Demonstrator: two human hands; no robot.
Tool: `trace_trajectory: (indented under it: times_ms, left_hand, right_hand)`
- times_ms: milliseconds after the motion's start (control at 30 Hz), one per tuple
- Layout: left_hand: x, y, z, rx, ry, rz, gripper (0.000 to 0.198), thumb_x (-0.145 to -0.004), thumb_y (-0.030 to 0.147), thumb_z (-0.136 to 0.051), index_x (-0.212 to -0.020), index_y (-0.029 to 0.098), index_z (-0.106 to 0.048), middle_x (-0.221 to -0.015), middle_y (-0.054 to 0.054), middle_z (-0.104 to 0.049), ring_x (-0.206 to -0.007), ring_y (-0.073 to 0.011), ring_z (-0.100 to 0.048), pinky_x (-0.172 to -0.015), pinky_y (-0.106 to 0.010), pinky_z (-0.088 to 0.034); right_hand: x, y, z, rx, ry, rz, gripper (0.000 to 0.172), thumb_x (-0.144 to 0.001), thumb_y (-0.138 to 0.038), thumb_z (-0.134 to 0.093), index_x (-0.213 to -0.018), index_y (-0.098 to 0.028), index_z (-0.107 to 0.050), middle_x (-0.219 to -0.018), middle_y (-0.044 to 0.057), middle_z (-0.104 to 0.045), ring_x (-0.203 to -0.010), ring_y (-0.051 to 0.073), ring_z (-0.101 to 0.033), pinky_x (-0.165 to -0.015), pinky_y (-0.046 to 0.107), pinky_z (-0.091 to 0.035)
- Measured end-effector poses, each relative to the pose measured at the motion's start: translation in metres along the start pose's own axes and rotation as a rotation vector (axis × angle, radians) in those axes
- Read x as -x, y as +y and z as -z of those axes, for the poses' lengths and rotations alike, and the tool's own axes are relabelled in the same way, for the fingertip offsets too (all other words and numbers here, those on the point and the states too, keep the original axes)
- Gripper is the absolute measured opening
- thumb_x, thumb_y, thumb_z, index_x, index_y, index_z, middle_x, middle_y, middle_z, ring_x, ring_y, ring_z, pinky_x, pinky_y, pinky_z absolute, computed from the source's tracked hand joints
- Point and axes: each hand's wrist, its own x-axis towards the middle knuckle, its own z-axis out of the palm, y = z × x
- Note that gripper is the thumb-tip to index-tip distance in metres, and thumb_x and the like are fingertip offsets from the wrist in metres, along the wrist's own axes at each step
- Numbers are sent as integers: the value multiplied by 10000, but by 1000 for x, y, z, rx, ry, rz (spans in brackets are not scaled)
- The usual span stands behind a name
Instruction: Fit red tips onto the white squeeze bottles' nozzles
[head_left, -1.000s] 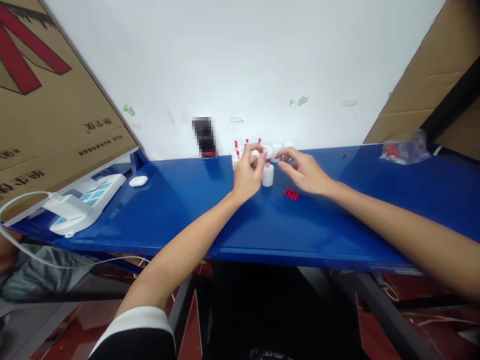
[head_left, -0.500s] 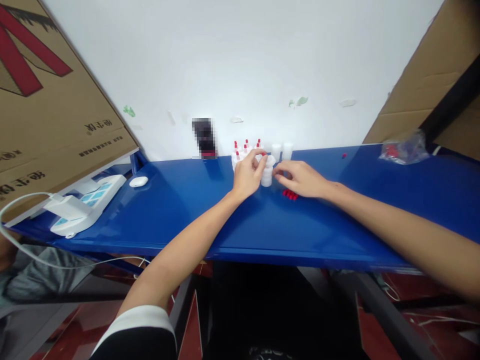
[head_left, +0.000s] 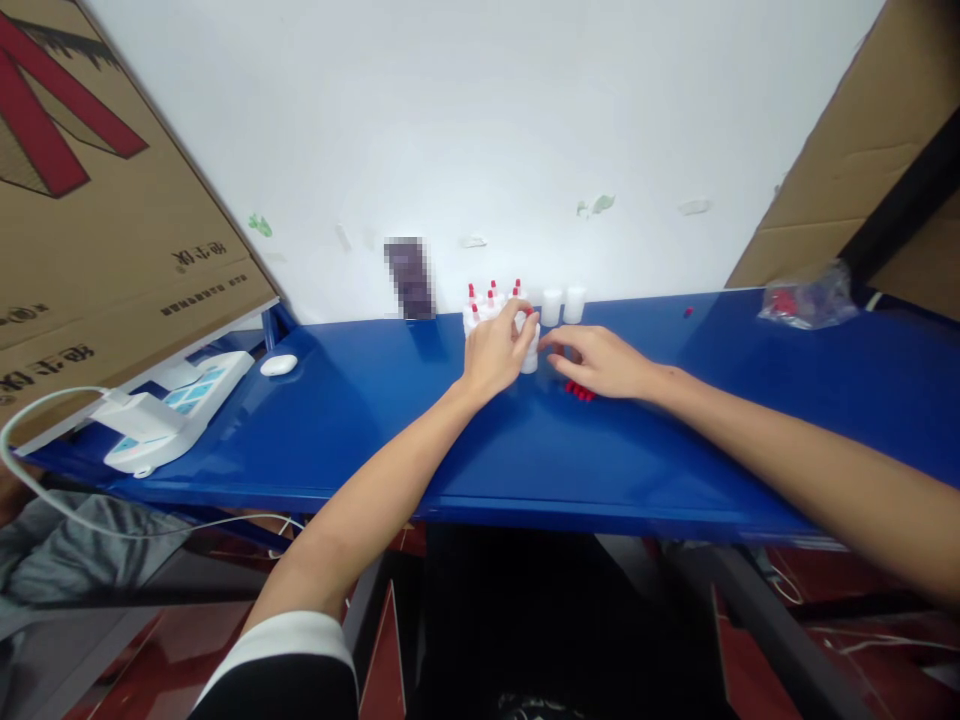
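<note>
My left hand (head_left: 495, 350) is closed, its fingertips pinching a small red cap (head_left: 529, 311) above a white plastic bottle (head_left: 529, 360). The fingers partly cover the bottle's top. Just right of that bottle, my right hand (head_left: 592, 360) has its thumb and forefinger apart, with nothing visible between them. Several loose red caps (head_left: 580, 391) lie on the table under the right hand. Behind my left hand stands a group of white bottles with red-tipped nozzles (head_left: 474, 312), partly hidden by it.
Two white bottles without red tips (head_left: 574, 305) stand by the wall. A dark blurred-out object (head_left: 410, 280) leans there too. To the left are a power strip (head_left: 180, 410) and a white case (head_left: 278, 365). A plastic bag (head_left: 808, 298) lies at the right on the blue table (head_left: 360, 400).
The bottle near my left hand has shifted slightly left. My right hand's fingertips have moved a little left and the fingers have spread slightly.
</note>
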Motion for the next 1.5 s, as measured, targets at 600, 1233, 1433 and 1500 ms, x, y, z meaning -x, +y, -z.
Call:
trace_trajectory:
  times_ms: [600,1233,1433,1500]
  left_hand:
    - [10,4,4,-79,-341,-244,378,-1073,384,-410,-1129,177,-721,-989,-68,-768,-835,-187,-686,-757,-299,-501]
    - [13,10,3,-71,-584,-421,382,-1080,352,-389,-1232,194,-703,-1105,-89,-730,-1024,-221,-677,-922,-354,-524]
    - [16,16,-1,-82,-667,-445,393,-1066,333,-421,-1344,186,-657,-1247,-113,-697,-1146,-249,-649,-1012,-386,-511]
    - [17,18,0,-94,-685,-431,409,-1055,328,-439,-1388,187,-631,-1302,-116,-680,-1174,-261,-642,-1031,-397,-508]
  right_hand:
    - [-4,14,4,85,49,-247,285,-923,-365,-578,-1107,-251,-764,-834,24,-752,-740,208,-667,-650,322,-425]
    - [-2,48,17,-58,423,-577,311,-872,-440,-586,-893,-175,-748,-752,105,-759,-681,262,-697,-727,388,-518]
    - [-25,71,7,-199,348,-771,656,-927,-491,-546,-1492,-159,-514,-658,49,-715,-509,259,-615,-667,414,-537]
    - [-36,79,4,-219,305,-795,722,-952,-579,-498,-1552,-181,-451,-718,66,-735,-533,281,-631,-656,429,-538]
